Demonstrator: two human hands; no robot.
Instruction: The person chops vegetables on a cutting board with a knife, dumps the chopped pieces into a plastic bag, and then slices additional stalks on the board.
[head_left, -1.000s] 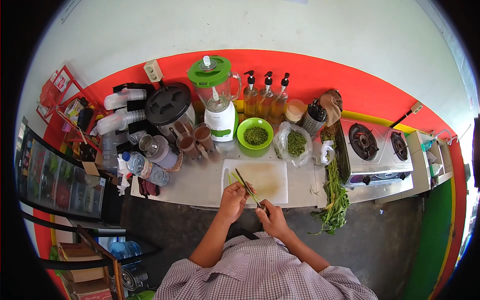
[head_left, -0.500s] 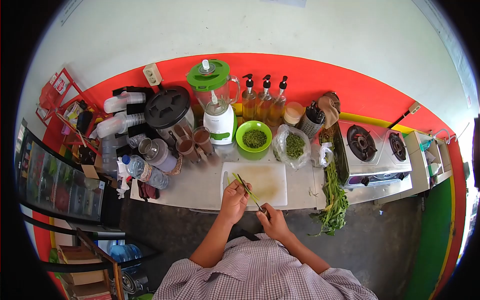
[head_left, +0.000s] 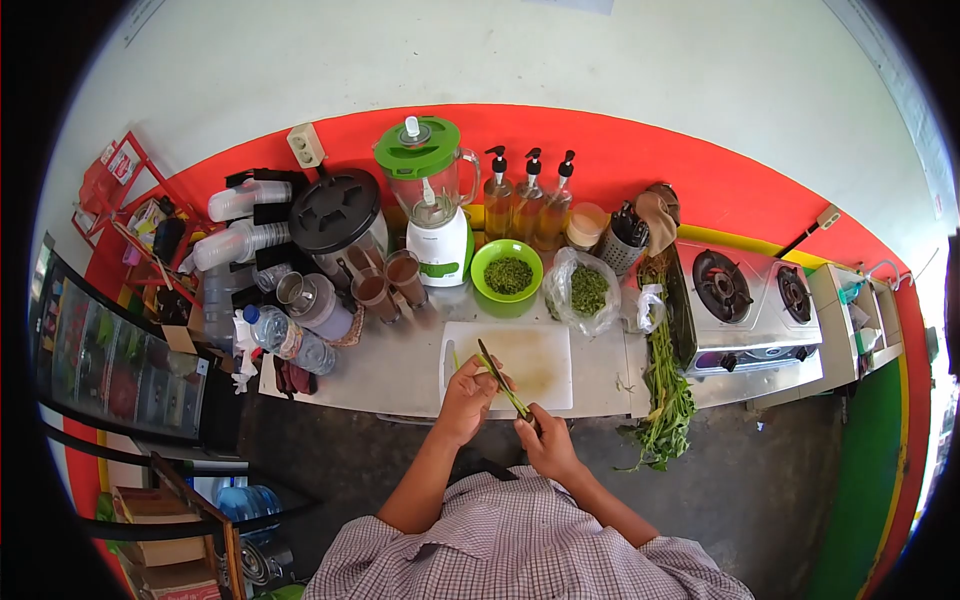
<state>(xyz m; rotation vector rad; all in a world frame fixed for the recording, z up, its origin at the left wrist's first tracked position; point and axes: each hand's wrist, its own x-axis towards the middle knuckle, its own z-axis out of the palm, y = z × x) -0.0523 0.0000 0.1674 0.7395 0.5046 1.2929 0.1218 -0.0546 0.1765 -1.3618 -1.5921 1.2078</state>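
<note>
Over the front edge of a white cutting board [head_left: 550, 345], my left hand [head_left: 464, 405] is closed around thin green stems [head_left: 456, 362]. My right hand [head_left: 547, 442] grips a knife [head_left: 489, 358] by its handle, the dark blade pointing up and away along the stems. Parts of the stems and blade are covered by my fingers. Behind the board stand a green bowl [head_left: 483, 283] of chopped greens [head_left: 508, 275] and a clear plastic bag [head_left: 603, 322] with more chopped greens [head_left: 589, 290].
A bunch of leafy stems [head_left: 665, 390] hangs over the counter edge beside a gas stove [head_left: 755, 340]. Along the back are a blender [head_left: 438, 250], pump bottles [head_left: 527, 210] and a utensil holder [head_left: 620, 255]. Brown-filled glasses [head_left: 373, 298] and a water bottle [head_left: 290, 340] stand left.
The knife has slid further up and away along the stems, so more of its blade shows past my left fingers. Both hands stay nearly in place.
</note>
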